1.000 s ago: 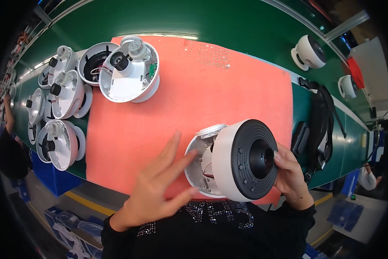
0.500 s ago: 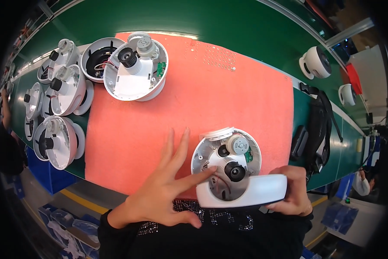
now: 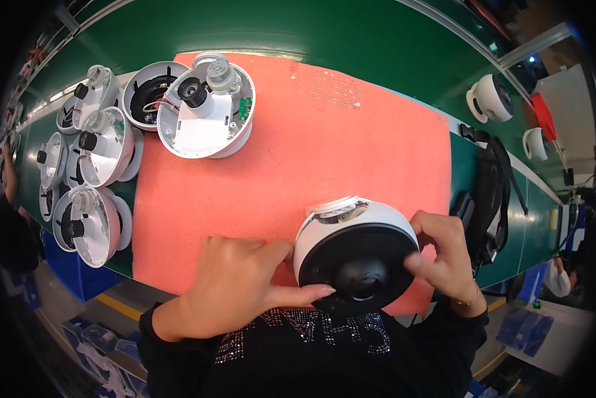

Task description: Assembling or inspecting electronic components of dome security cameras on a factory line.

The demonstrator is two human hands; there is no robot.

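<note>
A round white camera housing with a black front cover [image 3: 358, 265] rests at the near side of the pink foam mat [image 3: 298, 159]. My left hand [image 3: 241, 278] grips its left edge, the thumb on the black face and the curled fingers at the white side. On the opposite edge my right hand [image 3: 444, 255] has its thumb on the black rim and its fingers behind the white shell. The front now covers most of the inside; a bit of the motor shows through a gap at the top. Farther back sits an open camera housing [image 3: 208, 113] with lens, motor and green circuit board exposed.
Several open white housings [image 3: 92, 225] crowd the left of the green table. A black-lined cover [image 3: 153, 96] leans by the back housing. Small screws [image 3: 336, 89] lie in rows on the mat. At right are a black strapped bag [image 3: 490, 199] and finished cameras [image 3: 490, 98].
The white front cover has tipped over onto the open housing, hiding the lens and motor, its black face now up. My left hand has moved from pointing inside to gripping its left edge.
</note>
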